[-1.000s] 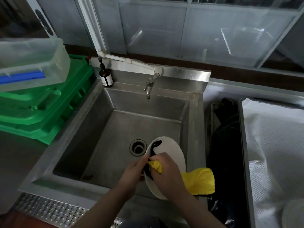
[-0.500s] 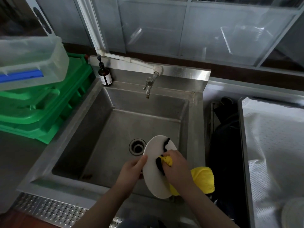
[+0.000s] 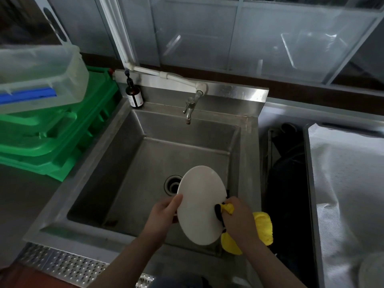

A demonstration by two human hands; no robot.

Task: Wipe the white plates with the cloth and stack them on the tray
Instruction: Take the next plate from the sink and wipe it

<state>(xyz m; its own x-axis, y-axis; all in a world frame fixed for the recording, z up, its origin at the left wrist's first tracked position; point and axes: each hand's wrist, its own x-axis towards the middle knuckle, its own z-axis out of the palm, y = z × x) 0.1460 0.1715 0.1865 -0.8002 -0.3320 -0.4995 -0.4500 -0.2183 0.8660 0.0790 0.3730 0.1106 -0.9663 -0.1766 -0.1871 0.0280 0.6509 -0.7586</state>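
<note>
A white plate (image 3: 200,204) is held tilted over the front right of the steel sink (image 3: 133,163). My left hand (image 3: 163,215) grips its left rim, thumb on the face. My right hand (image 3: 239,220) grips a yellow cloth with a black edge (image 3: 261,229) and presses it against the plate's right edge. Part of the cloth hangs below and behind my right hand. At the far right lies a tray lined with white cloth (image 3: 342,183), with a pale round plate (image 3: 372,271) at its bottom corner.
A tap (image 3: 190,107) sticks out over the sink's back wall, and a brown pump bottle (image 3: 134,95) stands at the back left corner. Green crates (image 3: 54,138) with a clear bin (image 3: 39,77) on top fill the left counter. A dark gap (image 3: 286,183) lies between sink and tray.
My right hand has slid the cloth from the middle of the plate's face to its right edge. The plate has turned so more of its bare face shows.
</note>
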